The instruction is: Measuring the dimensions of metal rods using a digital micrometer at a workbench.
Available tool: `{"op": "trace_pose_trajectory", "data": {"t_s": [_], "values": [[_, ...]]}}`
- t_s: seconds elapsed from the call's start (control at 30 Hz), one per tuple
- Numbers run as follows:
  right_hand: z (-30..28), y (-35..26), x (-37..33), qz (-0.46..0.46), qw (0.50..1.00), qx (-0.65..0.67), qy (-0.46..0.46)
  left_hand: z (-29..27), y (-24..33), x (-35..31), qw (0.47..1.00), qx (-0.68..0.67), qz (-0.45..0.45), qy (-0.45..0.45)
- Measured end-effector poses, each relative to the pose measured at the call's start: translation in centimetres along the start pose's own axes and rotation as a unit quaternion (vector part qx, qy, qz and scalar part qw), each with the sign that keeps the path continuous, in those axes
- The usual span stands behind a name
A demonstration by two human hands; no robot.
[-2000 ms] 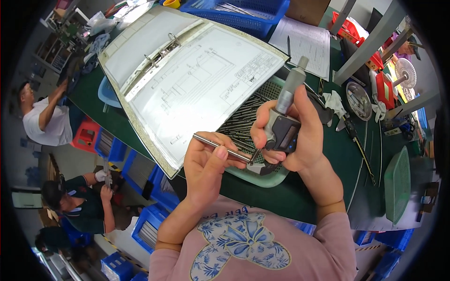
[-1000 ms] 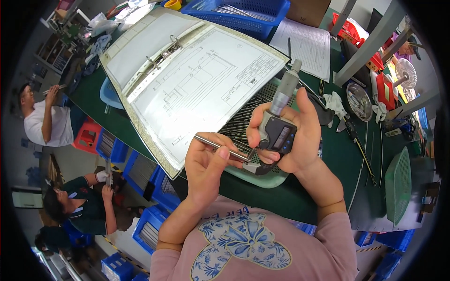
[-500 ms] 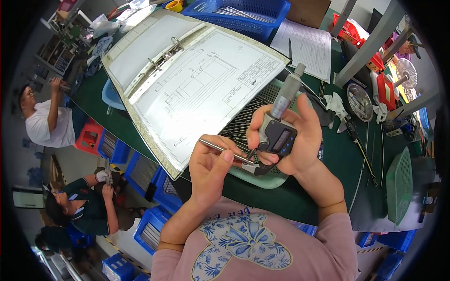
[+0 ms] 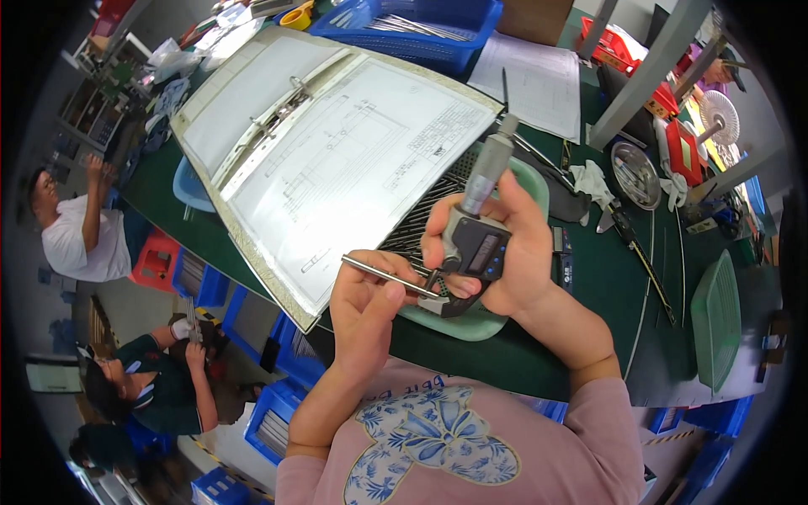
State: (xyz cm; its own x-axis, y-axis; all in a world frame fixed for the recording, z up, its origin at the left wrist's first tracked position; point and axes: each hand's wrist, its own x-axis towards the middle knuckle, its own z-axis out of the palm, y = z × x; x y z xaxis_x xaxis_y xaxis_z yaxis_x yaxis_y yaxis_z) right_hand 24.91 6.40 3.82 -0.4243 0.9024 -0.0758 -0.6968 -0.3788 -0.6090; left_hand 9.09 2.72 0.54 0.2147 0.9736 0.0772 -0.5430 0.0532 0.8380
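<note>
In my left hand (image 4: pixel 364 307) a slim metal rod (image 4: pixel 383 274) is pinched between thumb and fingers. Its right end lies in the jaw gap of a digital micrometer (image 4: pixel 476 244). My right hand (image 4: pixel 522 252) grips the micrometer by its frame, thumb raised beside the grey thimble, which points up and away. Below both hands sits a green basket (image 4: pixel 475 328) holding many dark thin rods (image 4: pixel 410 237). An open ring binder (image 4: pixel 337 160) with a technical drawing leans over the basket's left part and hides some of it.
A blue basket of rods (image 4: pixel 404 38) stands at the back, beside printed sheets (image 4: pixel 539 84). To the right lie a caliper (image 4: pixel 644 261), a round metal dish (image 4: pixel 635 175) and an empty green tray (image 4: pixel 715 320). Two co-workers (image 4: pixel 76 227) handle things at left, near blue crates (image 4: pixel 273 421).
The whole scene has shifted slightly left in the view. Both hands keep the rod and micrometer together in nearly the same pose.
</note>
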Motion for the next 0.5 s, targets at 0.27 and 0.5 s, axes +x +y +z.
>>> {"op": "trace_pose_trajectory", "data": {"t_s": [0.27,0.5], "values": [[-0.03,0.15,0.04,0.0,1.0,0.021,-0.007,0.49,-0.06,0.14,1.0,0.008,-0.005,0.0],[0.08,0.29,0.05,0.002,1.0,0.01,-0.004,0.34,-0.07,0.05,1.0,-0.001,-0.002,0.004]]}}
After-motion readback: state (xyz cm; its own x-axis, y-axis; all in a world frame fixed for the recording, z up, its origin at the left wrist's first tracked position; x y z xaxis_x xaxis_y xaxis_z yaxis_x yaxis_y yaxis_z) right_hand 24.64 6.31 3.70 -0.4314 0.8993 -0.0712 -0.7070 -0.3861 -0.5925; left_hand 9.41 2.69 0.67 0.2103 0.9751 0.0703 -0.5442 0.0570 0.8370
